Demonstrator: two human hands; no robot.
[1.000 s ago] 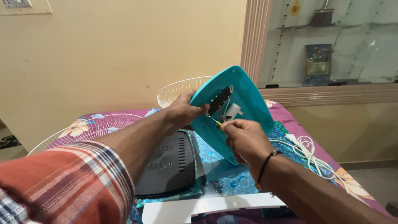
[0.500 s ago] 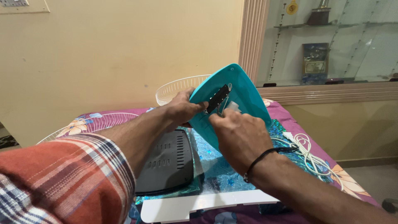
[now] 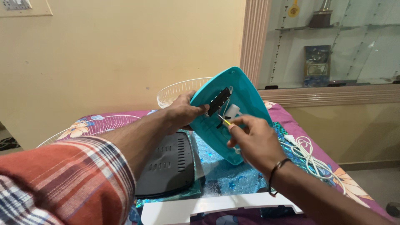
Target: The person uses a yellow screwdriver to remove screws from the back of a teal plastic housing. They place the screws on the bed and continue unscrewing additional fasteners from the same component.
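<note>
Teal plastic fills the middle of the view: the shell (image 3: 239, 104) stands tilted on edge above the bed, its open inside facing the person; the right fingers (image 3: 243, 125) pinch a thin yellow-handled screwdriver (image 3: 223, 121), its tip aimed into the shell just below a black bracket (image 3: 218, 101) and beside a small white part (image 3: 231, 111); the right hand (image 3: 255, 141) is closed narrowly on the tool, with a dark band at the wrist; the left hand (image 3: 183, 111) clamps the shell's left edge, thumb near the bracket, fingers wrapped behind and out of sight.

To do this well, I judge the tip should sit square in the screw head before any turn; whether it is seated cannot be told, since the head is too small to see; the left hand ought to brace the shell hard against the push, because a shell balanced on edge can twist away and let the tip slip onto the wires; a short pinch close to the tip gives control, and light pressure along the shaft matters more than force.

Outward from the hands: a dark grey vented cover (image 3: 168, 164) lies near left on a blue glittery cloth (image 3: 227, 171); a white cable (image 3: 310, 156) coils at the right; a white wire grille (image 3: 179, 89) rests far behind the shell; a white panel (image 3: 216, 206) lies nearest.
</note>
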